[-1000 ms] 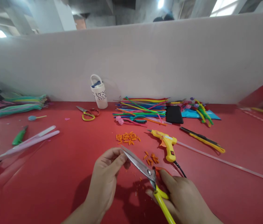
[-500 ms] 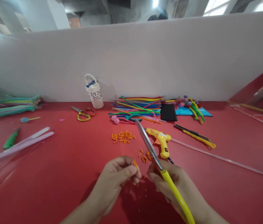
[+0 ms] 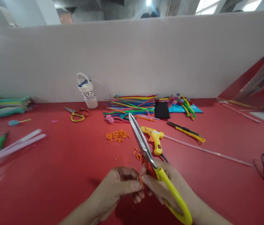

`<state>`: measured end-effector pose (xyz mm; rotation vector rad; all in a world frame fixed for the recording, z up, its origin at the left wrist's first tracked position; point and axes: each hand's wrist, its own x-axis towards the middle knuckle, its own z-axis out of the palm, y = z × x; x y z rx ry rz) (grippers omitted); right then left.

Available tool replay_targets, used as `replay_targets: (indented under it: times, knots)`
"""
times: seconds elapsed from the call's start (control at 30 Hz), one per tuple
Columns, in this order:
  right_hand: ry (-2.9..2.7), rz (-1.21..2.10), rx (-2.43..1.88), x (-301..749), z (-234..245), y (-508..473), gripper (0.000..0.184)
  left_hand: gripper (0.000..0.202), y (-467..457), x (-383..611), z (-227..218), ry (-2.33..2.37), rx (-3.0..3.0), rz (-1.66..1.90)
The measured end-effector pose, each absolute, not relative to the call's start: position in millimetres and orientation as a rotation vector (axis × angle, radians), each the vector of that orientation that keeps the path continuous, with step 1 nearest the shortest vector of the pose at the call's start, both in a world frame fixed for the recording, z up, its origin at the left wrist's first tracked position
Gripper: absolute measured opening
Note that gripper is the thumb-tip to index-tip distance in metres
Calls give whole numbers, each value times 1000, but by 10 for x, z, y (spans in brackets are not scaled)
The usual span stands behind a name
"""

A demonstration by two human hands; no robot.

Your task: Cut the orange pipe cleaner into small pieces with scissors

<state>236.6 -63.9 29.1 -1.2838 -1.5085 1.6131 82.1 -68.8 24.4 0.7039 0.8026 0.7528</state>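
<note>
My left hand (image 3: pixel 122 189) pinches a small orange piece (image 3: pixel 141 181) between thumb and fingers, low over the red table (image 3: pixel 64 175). My right hand (image 3: pixel 167 184) holds large scissors (image 3: pixel 143 142) with yellow and red handles, their blades together and pointing up and away. The right fingertips touch the orange piece beside my left thumb. Beyond the hands lies a pile of short orange pieces (image 3: pixel 118 136). A few more orange pieces (image 3: pixel 136 153) lie beside the blades, partly hidden by them.
Right of the blades lies a yellow glue gun (image 3: pixel 155 137) with a long glue stick (image 3: pixel 207 151). Behind are colourful pipe cleaners (image 3: pixel 132 106), a black phone (image 3: pixel 162 110) and a white tumbler (image 3: pixel 88 95). A second pair of scissors (image 3: pixel 77 115) and a utility knife (image 3: pixel 188 131) lie farther off.
My right hand has come left to meet my left hand, its fingertips now at the orange piece. The scissors have turned, showing more of the red handle. The view has shifted slightly right.
</note>
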Motion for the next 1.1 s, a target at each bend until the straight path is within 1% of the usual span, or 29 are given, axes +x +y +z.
replay_targets:
  times: [0.07, 0.17, 0.37, 0.43, 0.57, 0.63, 0.83, 1.1]
  knots:
    - [-1531, 1585, -1295, 2347, 349, -643, 12, 5, -686, 830, 247, 830, 731, 775]
    - [-1573, 1489, -1284, 2326, 397, -639, 15, 3, -684, 852, 219, 880, 790, 838]
    - [-1792, 1178, -1335, 2349, 347, -619, 22, 6, -670, 856, 183, 991, 833, 912]
    - [-1900, 1037, -1357, 2384, 335, -606, 27, 5, -640, 812, 222, 1033, 834, 999]
    - [-2177, 625, -1490, 2440, 301, -578, 35, 3, -554, 673, 325, 1098, 847, 1190]
    - [-2271, 471, -1509, 2439, 272, -579, 37, 2, -522, 614, 361, 1092, 858, 1268]
    - [-2349, 172, -1430, 2413, 171, -611, 30, 2, -517, 554, 421, 1033, 796, 1411]
    - [-2423, -4, -1409, 2446, 63, -583, 24, 4, -526, 556, 425, 994, 755, 1427]
